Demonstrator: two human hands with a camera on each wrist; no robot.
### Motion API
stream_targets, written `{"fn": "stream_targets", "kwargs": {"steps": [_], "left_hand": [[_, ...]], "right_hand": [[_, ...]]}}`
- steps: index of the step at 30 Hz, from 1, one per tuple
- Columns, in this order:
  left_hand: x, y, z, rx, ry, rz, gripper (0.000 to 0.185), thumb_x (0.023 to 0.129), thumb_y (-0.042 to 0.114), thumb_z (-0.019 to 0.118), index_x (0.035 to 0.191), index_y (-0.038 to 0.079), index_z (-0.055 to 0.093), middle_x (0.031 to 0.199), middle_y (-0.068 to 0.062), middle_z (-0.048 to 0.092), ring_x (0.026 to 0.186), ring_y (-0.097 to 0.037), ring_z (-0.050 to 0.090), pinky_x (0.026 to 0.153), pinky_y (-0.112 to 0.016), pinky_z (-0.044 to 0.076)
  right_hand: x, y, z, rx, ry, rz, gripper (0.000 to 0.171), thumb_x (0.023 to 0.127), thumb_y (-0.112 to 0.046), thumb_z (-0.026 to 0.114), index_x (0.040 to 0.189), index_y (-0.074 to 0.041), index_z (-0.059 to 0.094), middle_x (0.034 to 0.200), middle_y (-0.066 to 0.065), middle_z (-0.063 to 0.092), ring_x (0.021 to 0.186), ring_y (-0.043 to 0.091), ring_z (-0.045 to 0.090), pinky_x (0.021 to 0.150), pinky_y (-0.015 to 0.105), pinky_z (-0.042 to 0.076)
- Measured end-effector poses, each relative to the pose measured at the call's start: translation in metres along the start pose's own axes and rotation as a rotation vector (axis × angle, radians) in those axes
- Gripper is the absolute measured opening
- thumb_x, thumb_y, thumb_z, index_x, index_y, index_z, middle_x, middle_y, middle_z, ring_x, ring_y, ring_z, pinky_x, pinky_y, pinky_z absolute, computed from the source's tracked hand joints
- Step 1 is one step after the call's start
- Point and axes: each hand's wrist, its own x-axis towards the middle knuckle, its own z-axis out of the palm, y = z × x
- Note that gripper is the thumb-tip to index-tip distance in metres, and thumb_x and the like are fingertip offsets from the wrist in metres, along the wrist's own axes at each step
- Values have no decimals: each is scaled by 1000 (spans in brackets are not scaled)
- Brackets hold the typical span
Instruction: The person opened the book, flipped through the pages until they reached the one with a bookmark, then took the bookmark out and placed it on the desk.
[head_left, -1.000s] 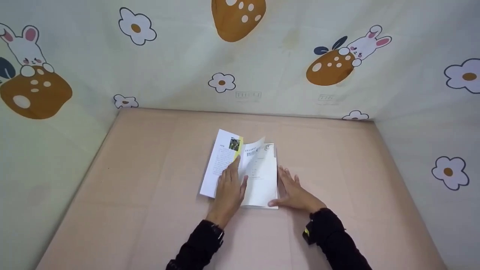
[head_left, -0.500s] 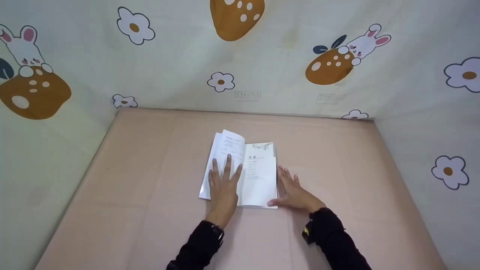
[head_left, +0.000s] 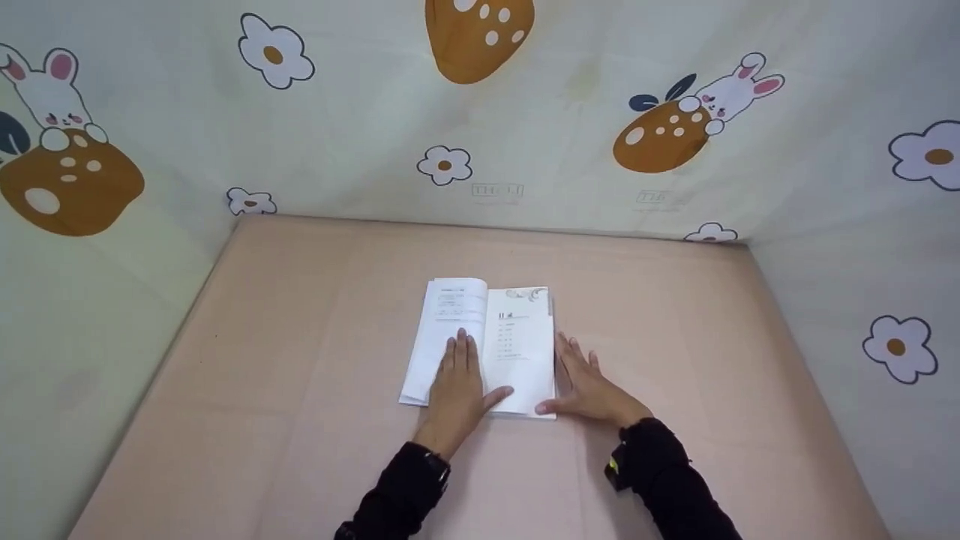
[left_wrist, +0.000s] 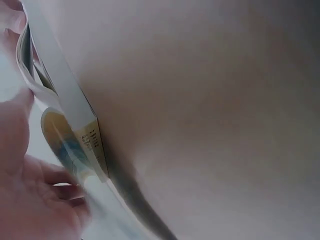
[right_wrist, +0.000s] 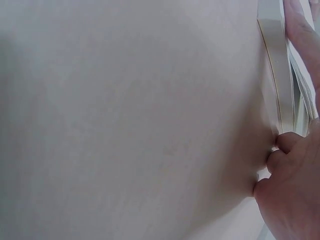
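An open paperback book (head_left: 525,379) lies on the table in the head view, with printed text on both visible pages. My left hand (head_left: 458,388) rests flat on the left page, its fingers straight and its thumb reaching over the inner part of the right page. At the book's right edge is my right hand (head_left: 596,393); its thumb touches the lower right corner and its spread fingers lie along the side. The left wrist view shows the spine (left_wrist: 70,87) and a coloured cover beside the left hand (left_wrist: 37,200). In the right wrist view, fingertips meet the table by the page block (right_wrist: 281,70).
A pinkish-beige cloth covers the table (head_left: 300,450) around the book. Pale fabric walls (head_left: 360,127) printed with rabbits, flowers and brown fruit shapes enclose its back and sides. Dark sleeves (head_left: 401,487) cover both forearms.
Leaves have turned over to the left, so a contents-like page now shows on the right. My left hand swept left with them, then pressed them down near the fold. My right hand stays put.
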Motion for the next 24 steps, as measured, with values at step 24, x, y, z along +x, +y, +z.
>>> {"fn": "stream_targets", "kwargs": {"steps": [24], "left_hand": [[-4, -10, 2, 149, -71, 123, 74, 79, 71, 48, 142, 35, 36, 152, -29, 7, 129, -62, 15, 107, -59, 24]], "right_hand": [[0, 1, -8, -53, -102, -22, 101, 72, -50, 73, 150, -23, 16, 155, 20, -9, 142, 36, -12, 110, 59, -10]]}}
